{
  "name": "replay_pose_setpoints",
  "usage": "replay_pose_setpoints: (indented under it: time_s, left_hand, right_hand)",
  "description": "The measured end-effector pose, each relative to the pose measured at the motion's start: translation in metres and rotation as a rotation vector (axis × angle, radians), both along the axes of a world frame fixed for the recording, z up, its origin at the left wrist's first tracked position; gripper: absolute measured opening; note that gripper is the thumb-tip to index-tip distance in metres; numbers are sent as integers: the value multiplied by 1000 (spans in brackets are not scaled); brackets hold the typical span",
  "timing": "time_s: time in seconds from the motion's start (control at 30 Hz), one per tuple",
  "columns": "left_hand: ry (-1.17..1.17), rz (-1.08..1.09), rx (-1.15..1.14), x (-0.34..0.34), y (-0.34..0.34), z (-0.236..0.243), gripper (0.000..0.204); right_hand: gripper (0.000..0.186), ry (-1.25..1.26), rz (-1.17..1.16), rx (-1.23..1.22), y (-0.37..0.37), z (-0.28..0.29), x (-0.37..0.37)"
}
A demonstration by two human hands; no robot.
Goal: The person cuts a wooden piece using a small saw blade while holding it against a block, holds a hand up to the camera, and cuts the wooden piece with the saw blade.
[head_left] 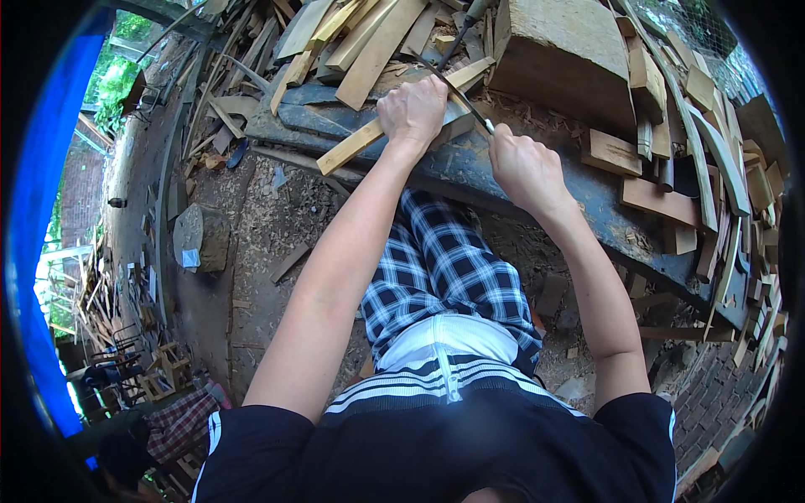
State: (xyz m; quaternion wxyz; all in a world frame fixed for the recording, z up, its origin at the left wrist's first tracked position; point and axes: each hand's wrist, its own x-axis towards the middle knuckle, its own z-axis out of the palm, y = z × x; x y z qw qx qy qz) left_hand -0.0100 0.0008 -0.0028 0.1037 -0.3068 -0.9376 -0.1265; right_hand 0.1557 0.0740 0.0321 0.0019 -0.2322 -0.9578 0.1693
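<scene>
My left hand [412, 109] is closed over a narrow strip of pale wood [350, 147] that lies slantwise across the near edge of the dark workbench [495, 172]. My right hand [527, 168] is wrapped around the handle end of a long, thin, dark file [472, 112], with a white band showing by the thumb. Its shaft runs up and left across the strip, just right of my left knuckles. Under the strip, beside my left hand, sits a wooden block [454, 129]. My left fingertips are hidden.
A large squared timber block [562, 63] stands on the bench at the far right. Loose boards [381, 50] lie heaped at the back. Wood offcuts [662, 201] crowd the right side. A stump [201, 238] stands on the floor at left. Plaid cloth [180, 419] shows lower left.
</scene>
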Motion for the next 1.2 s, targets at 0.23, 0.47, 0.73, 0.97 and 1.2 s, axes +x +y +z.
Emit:
replay_pose_setpoints:
  time_s: [0.23,0.47,0.73,0.97,1.2]
  left_hand:
    - [-64,-15,-23,4,7,3,50]
    - [-20,-14,-15,3,1,4,49]
    - [-71,-21,-25,5,4,1,51]
    - [-53,-28,-24,2,1,3,51]
    - [-29,-24,-16,1,3,-2,50]
  right_hand:
    - [24,92,3,8,14,-23,-50]
    - [22,-15,-22,-20,0,2,-1]
    - [20,62,11,6,11,-15,-40]
    - [21,45,-8,-14,3,-1,-4]
    - [21,130,17,15,9,-20,-27]
